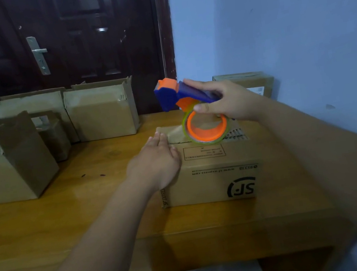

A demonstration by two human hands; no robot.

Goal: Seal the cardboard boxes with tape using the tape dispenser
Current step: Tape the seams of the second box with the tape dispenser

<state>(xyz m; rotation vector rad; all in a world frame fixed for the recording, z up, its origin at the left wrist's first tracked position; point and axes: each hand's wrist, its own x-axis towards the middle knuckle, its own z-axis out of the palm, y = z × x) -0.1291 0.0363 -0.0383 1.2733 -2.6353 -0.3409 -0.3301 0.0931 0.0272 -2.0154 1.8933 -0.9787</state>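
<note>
My left hand (155, 160) lies flat, fingers spread, on the centre-frame box (212, 177); my right hand (226, 101) grips the tape dispenser (180, 98) above it.

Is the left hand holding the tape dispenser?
No, the right hand grips the tape dispenser; the left hand lies flat on the box.

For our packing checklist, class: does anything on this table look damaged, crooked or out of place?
Yes. The box under the hands has a flap sticking up at its far end, and its far edge looks torn, showing the ridged inner layer.
</note>
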